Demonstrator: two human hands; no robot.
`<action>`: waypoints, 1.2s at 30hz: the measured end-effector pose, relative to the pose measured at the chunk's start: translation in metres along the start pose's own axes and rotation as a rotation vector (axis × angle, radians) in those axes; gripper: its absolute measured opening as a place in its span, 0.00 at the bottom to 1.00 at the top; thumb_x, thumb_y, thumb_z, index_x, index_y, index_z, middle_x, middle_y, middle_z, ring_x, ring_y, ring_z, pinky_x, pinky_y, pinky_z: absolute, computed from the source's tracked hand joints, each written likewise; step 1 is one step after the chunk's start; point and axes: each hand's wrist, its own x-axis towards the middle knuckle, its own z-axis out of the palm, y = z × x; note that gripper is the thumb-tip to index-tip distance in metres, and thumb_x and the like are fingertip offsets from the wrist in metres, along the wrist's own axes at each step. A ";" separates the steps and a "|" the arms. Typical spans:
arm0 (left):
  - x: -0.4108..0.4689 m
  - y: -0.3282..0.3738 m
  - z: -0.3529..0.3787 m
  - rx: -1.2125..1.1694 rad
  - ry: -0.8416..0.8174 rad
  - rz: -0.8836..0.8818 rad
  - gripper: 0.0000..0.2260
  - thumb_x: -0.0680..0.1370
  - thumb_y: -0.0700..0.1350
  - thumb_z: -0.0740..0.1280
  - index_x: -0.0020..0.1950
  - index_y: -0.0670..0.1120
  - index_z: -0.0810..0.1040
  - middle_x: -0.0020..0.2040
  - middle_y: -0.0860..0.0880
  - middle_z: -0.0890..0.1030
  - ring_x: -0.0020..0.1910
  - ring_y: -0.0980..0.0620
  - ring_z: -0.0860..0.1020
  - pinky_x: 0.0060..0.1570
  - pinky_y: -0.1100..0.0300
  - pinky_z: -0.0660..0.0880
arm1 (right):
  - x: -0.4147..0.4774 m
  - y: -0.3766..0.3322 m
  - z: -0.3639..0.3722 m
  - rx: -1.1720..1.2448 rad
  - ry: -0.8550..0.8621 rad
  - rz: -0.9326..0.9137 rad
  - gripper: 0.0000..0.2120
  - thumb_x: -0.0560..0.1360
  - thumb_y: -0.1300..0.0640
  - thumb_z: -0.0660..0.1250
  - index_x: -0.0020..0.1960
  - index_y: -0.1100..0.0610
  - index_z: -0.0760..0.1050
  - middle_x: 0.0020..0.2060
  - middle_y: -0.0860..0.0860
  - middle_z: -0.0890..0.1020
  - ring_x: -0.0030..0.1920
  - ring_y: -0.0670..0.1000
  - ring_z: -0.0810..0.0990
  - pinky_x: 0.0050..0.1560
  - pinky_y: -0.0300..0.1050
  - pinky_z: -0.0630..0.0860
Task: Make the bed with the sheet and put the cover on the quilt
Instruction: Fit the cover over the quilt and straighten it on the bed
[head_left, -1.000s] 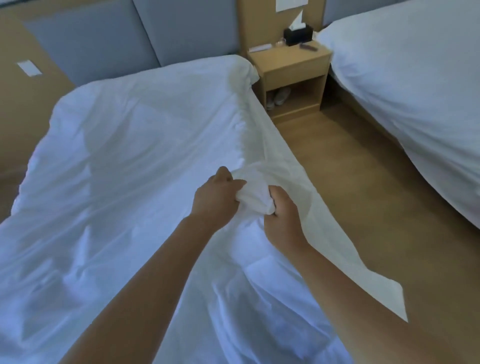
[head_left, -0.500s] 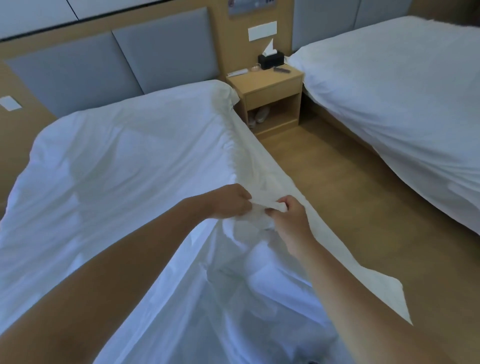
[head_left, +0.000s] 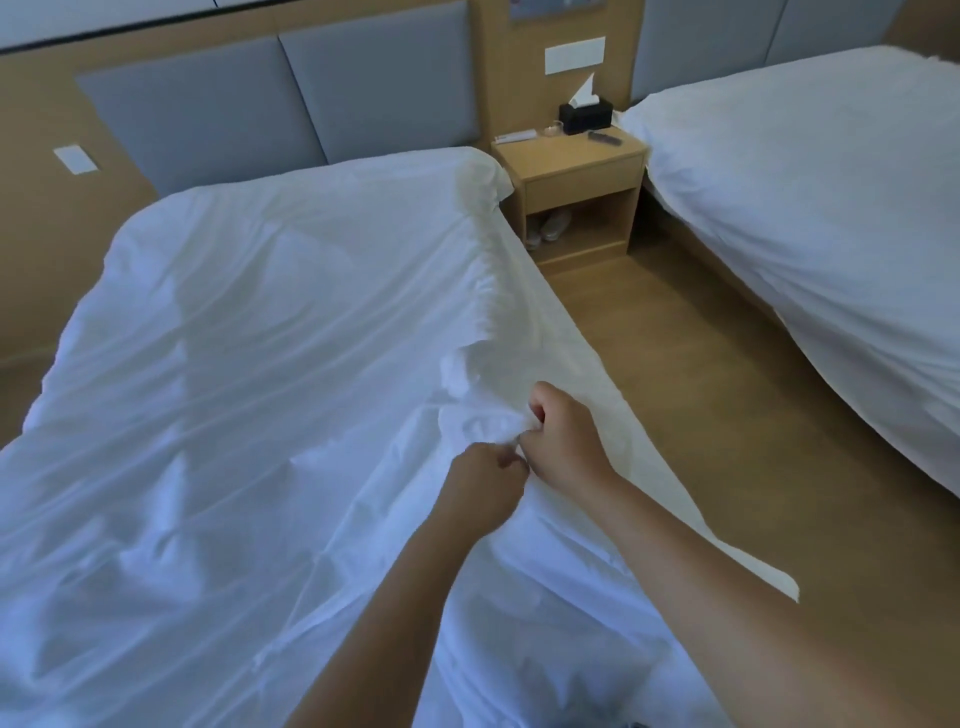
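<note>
Head view: my left hand (head_left: 480, 486) and right hand (head_left: 563, 441) are side by side, fingers curled, both pinching a bunched fold at the right edge of the white cloth (head_left: 260, 364); the fingertips are buried in it. The cloth lies spread up to the grey headboard (head_left: 374, 93), one flap hanging over the floor (head_left: 727, 415). Sheet or quilt cover, I cannot tell; the near end is cut off.

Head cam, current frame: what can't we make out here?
Head view throughout.
What the left hand and right hand pinch in the white fabric: the hands themselves and folds hide the grip.
Which bedding layer it is: everything is white and looks alike.
Objects on the nightstand shelf: small, shadowed.
Wall picture: cut off by the top edge.
Fabric's near end: cut off by the bottom edge.
</note>
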 end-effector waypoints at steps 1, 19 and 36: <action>0.002 0.001 0.003 -0.057 0.019 0.020 0.11 0.76 0.39 0.59 0.54 0.40 0.78 0.52 0.45 0.80 0.44 0.49 0.76 0.42 0.63 0.70 | 0.001 0.000 -0.002 -0.049 -0.048 -0.021 0.18 0.65 0.71 0.60 0.33 0.54 0.54 0.29 0.48 0.60 0.30 0.47 0.56 0.29 0.41 0.52; 0.046 0.057 0.007 -0.727 0.008 0.029 0.08 0.77 0.36 0.63 0.38 0.42 0.76 0.29 0.51 0.80 0.28 0.55 0.78 0.25 0.67 0.71 | 0.040 0.050 -0.068 0.111 -0.444 0.173 0.07 0.77 0.54 0.64 0.48 0.58 0.76 0.42 0.48 0.78 0.45 0.49 0.77 0.47 0.40 0.72; 0.059 0.043 -0.007 -0.818 -0.134 0.100 0.12 0.77 0.45 0.66 0.58 0.41 0.79 0.52 0.41 0.82 0.53 0.44 0.81 0.56 0.50 0.76 | 0.083 0.019 -0.066 0.223 -0.409 0.015 0.07 0.78 0.56 0.65 0.43 0.56 0.78 0.35 0.46 0.78 0.35 0.41 0.75 0.39 0.33 0.70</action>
